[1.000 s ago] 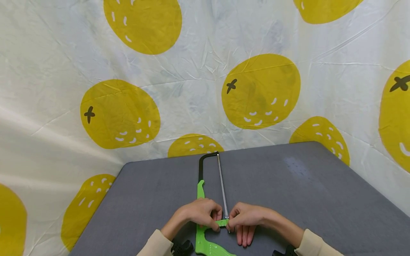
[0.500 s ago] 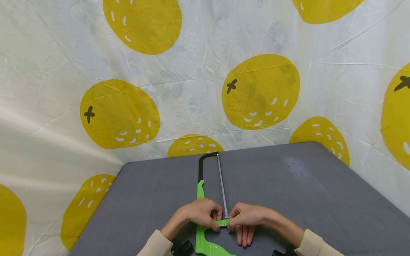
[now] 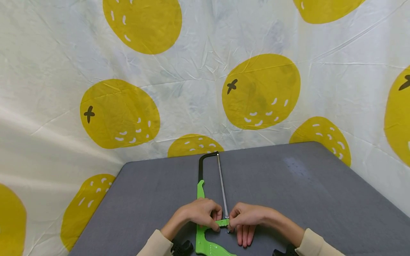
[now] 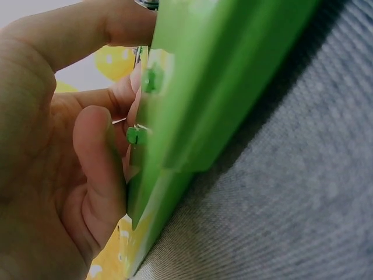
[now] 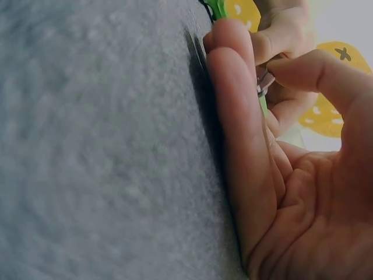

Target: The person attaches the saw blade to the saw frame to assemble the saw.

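A hacksaw [image 3: 200, 191] with a green handle and a black front frame lies flat, its far end pointing away from me. Its silver blade [image 3: 222, 185] runs along the right side. My left hand [image 3: 201, 212] grips the green crosspiece near the handle; in the left wrist view its fingers and thumb lie against the green frame [image 4: 215, 87]. My right hand [image 3: 247, 215] pinches a small metal fitting [image 5: 266, 83] at the blade's near end, between thumb and forefinger. Its other fingers [image 5: 245, 140] lie straight along the cloth. The fitting's exact shape is mostly hidden.
Grey cloth covers the table [image 3: 256, 177] under the saw. Behind and at both sides hangs a white curtain [image 3: 185, 106] with yellow fruit prints. Black wrist gear [image 3: 182, 248] shows below the left sleeve.
The small metal fitting under the right fingertips looks slightly turned. Both hands and the hacksaw stay in nearly the same place.
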Demonstrator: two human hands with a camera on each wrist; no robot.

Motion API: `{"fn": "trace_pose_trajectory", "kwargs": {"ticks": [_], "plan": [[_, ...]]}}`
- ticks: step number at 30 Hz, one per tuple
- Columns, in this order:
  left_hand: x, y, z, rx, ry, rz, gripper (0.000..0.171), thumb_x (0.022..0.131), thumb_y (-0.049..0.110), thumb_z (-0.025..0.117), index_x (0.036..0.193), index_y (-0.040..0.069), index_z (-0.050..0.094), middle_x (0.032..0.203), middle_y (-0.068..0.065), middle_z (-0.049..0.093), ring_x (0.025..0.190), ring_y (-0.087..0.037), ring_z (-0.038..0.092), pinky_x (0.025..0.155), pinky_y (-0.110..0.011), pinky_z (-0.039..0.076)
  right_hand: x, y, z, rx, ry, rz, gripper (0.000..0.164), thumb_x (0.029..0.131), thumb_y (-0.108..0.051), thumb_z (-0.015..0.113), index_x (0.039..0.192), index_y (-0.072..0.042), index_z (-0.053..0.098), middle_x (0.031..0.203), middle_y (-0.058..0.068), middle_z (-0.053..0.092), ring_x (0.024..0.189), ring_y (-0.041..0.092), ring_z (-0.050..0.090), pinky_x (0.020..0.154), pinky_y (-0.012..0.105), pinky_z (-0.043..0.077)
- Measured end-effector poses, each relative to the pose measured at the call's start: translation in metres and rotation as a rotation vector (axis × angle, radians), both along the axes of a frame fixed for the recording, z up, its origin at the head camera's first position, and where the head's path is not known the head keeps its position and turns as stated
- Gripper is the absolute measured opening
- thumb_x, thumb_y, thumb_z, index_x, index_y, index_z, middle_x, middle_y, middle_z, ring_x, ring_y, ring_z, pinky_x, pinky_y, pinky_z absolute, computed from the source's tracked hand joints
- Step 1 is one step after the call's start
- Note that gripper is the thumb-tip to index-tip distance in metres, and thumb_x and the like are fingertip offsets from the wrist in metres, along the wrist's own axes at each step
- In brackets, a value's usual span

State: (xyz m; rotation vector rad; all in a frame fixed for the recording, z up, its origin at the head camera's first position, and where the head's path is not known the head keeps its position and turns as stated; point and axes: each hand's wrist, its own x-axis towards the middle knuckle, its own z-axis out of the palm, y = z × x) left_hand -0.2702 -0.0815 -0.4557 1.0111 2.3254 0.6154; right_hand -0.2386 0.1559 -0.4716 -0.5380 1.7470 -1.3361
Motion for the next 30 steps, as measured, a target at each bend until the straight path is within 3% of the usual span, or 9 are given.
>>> {"fn": "trace_pose_trajectory", "kwargs": {"ticks": [14,30], "plan": [[-0.0005,-0.0003,-0.0003,0.006,-0.001,0.0,0.015,0.084,0.021,0.08,0.082,0.023,0.065,0.063,0.013,0.054,0.042,-0.004,0.046,0.042,-0.023,0.041,-0.0078,0.0052,-0.0018,-0.032,-0.068,0.066,0.011,0.096,-0.017,0.066,0.092,-0.007,0.066,0.068,0.003,0.075,0.054,0.008,0.071,0.051,0.024,0.06],[0.0021,0.0014,0.0019,-0.012,0.046,0.004,0.017,0.082,0.025,0.082,0.08,0.024,0.065,0.06,0.013,0.052,0.042,-0.003,0.043,0.043,-0.021,0.037,-0.0025,0.0028,-0.0016,-0.065,-0.051,0.03,0.008,0.092,-0.012,0.065,0.086,-0.006,0.067,0.067,0.002,0.073,0.055,0.006,0.07,0.051,0.023,0.059]]}}
